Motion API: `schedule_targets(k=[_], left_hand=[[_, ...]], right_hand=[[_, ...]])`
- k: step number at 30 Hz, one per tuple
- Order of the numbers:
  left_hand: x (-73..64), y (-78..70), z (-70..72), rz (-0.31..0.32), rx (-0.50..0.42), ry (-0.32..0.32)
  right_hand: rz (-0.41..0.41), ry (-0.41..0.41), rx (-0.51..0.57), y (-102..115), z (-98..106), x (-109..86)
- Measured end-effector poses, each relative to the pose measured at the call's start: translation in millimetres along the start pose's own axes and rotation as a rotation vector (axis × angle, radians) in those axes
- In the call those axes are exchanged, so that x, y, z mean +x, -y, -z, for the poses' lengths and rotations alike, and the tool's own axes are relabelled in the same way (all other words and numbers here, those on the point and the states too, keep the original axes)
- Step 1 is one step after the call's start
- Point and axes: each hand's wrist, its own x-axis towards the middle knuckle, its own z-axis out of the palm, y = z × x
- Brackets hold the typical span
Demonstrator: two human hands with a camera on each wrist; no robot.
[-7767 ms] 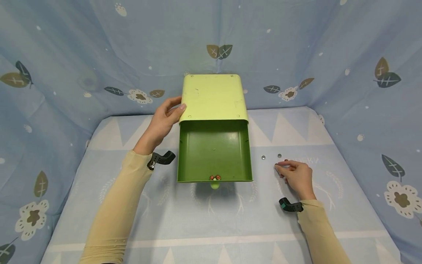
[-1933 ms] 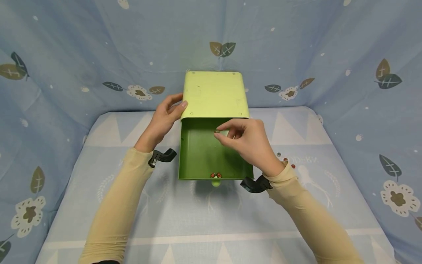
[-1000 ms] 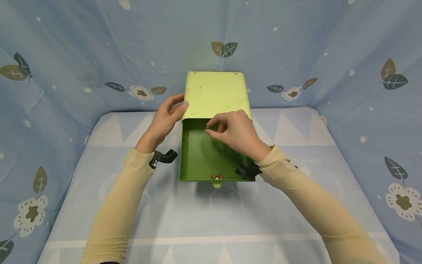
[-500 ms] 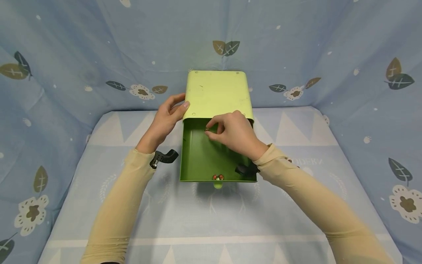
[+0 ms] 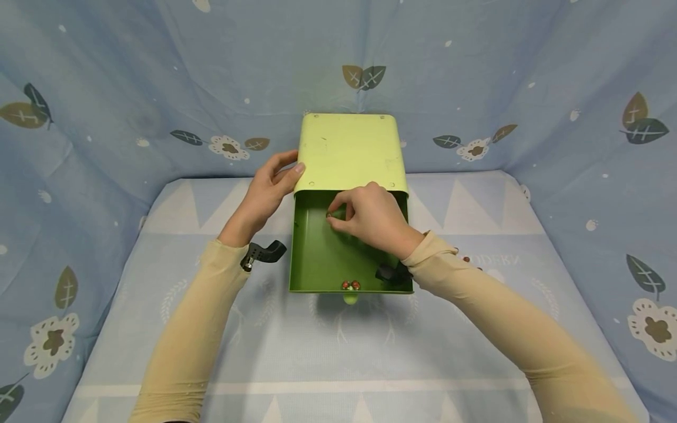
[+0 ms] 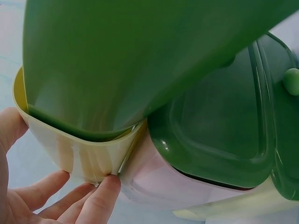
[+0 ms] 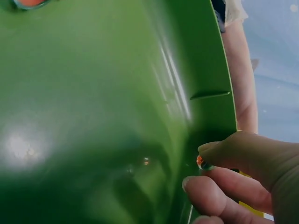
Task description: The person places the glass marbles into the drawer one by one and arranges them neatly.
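Observation:
A yellow-green drawer cabinet [image 5: 349, 150] stands in the middle, its dark green top drawer [image 5: 317, 258] pulled out. My left hand [image 5: 270, 182] grips the cabinet's left side, thumb at the top edge; in the left wrist view the other fingertips [image 6: 108, 184] press its side wall. Inside the drawer, near the back, my right hand [image 5: 372, 217] pinches a small glass marble [image 7: 201, 162] with red and green in it between thumb and forefinger, close to the drawer's side wall. Several marbles [image 5: 351, 285], some red, lie together at the drawer's front wall.
More small red marbles [image 5: 466, 259] lie on the patterned cloth [image 5: 328, 352] right of the cabinet, partly behind my right sleeve. Lower drawers [image 6: 210, 126] with dark green fronts and a round knob [image 6: 293, 81] show beneath. A blue curtain [image 5: 238, 59] hangs close behind.
My right hand has moved from the marbles on the cloth to over the drawer with one marble, then slightly left and forward toward me. My left hand has stayed on the cabinet.

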Motion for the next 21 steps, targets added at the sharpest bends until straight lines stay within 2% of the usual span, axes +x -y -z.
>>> schedule_targets(k=[9, 21], left_hand=[[0.5, -0.5, -0.1, -0.002, -0.006, 0.006], [0.5, -0.2, 1.1, 0.004, -0.008, 0.005]], right_hand=[[0.001, 0.05, -0.013, -3.3, -3.7, 0.2], [0.003, 0.053, -0.016, -4.3, -4.9, 1.3]])
